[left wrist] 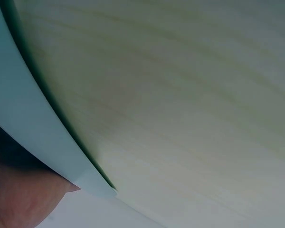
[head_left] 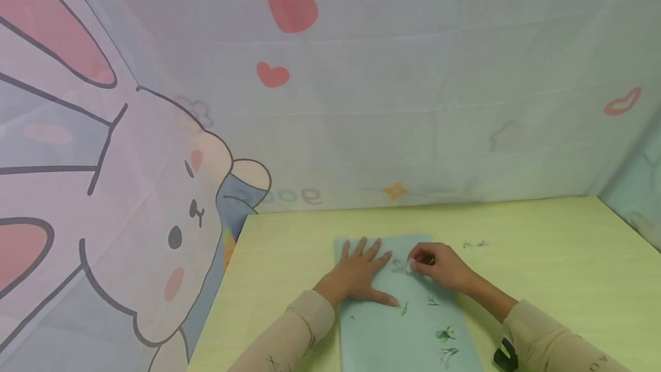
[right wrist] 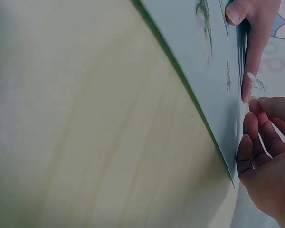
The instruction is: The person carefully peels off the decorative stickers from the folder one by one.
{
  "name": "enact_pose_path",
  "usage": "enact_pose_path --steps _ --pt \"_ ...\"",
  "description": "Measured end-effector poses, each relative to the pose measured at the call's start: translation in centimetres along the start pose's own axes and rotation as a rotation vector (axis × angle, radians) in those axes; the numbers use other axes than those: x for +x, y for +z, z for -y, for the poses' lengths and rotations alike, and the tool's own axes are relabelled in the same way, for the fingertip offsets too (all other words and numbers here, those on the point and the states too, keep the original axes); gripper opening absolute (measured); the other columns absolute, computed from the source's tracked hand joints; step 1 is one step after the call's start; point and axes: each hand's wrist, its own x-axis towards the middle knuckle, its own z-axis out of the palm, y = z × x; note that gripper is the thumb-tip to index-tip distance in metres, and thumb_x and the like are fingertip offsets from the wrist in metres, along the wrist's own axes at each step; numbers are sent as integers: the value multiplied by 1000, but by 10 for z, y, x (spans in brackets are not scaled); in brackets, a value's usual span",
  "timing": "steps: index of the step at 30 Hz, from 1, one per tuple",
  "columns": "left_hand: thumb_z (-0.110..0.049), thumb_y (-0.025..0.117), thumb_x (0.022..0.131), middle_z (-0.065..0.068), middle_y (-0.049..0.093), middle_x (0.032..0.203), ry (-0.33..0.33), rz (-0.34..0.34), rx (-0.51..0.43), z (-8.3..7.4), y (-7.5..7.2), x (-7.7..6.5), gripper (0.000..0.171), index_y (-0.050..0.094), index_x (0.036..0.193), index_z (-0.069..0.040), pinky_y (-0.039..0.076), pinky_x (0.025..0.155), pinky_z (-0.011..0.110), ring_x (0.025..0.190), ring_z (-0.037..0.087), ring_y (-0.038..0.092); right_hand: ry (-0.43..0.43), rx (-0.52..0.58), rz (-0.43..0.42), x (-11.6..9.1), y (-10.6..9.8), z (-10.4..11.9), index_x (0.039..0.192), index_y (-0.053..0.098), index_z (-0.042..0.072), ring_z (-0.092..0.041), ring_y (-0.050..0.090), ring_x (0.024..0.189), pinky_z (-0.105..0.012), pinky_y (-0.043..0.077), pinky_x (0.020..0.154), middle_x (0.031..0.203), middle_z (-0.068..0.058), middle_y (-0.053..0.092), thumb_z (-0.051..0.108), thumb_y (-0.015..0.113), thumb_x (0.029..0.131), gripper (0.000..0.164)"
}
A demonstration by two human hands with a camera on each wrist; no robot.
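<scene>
A flat light-blue board [head_left: 384, 340] lies on the table, with several small green plant stickers [head_left: 446, 334] on its right part. My left hand [head_left: 357, 275] rests on the board's upper left with its fingers spread. One leafy sticker [head_left: 404, 308] is beside the left thumb. Over the upper right of the board, my right hand [head_left: 442, 267] pinches a small clear plant sticker [right wrist: 257, 84] between thumb and index finger. In the right wrist view, the sticker stands up from the fingertips. Only part of the left hand [left wrist: 23, 199] shows in the left wrist view.
The yellow-green table [head_left: 558, 268] extends on both sides of the board. Two small plant pieces [head_left: 475, 244] lie on it, right of the board. A black object [head_left: 506, 356] is by the right sleeve. Behind hangs a cloth backdrop [head_left: 361, 131] with hearts and a rabbit.
</scene>
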Motion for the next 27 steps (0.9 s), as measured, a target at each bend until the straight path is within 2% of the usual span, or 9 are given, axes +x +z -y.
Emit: enact_pose_path --steps 8,14,20,27 --pt "-94 56 80 3 9 179 -9 13 -4 -1 -1 -2 115 20 171 -33 9 126 68 163 37 6 12 -2 -23 -3 -7 0 103 76 13 -13 65 79 -29 54 70 91 0 72 16 71 104 6" --pt "-93 57 80 3 9 179 -7 10 -13 0 -2 -3 115 21 171 -32 9 126 68 163 37 6 45 -12 -37 -5 -18 0 107 78 13 -17 66 79 -29 54 68 94 0 73 15 70 104 9" --pt "-91 60 81 5 11 178 1 3 -14 0 -4 -4 114 23 171 -30 10 126 68 163 38 7 75 -8 -52 -6 -32 2 112 79 7 -22 67 82 -28 54 67 100 -2 75 9 68 104 14" --pt "-92 59 81 4 11 178 12 -8 -2 1 -2 -3 115 23 171 -31 11 125 70 163 38 8 64 18 -83 -10 -46 3 113 74 3 -30 69 87 -29 56 72 97 -6 74 12 71 103 14"
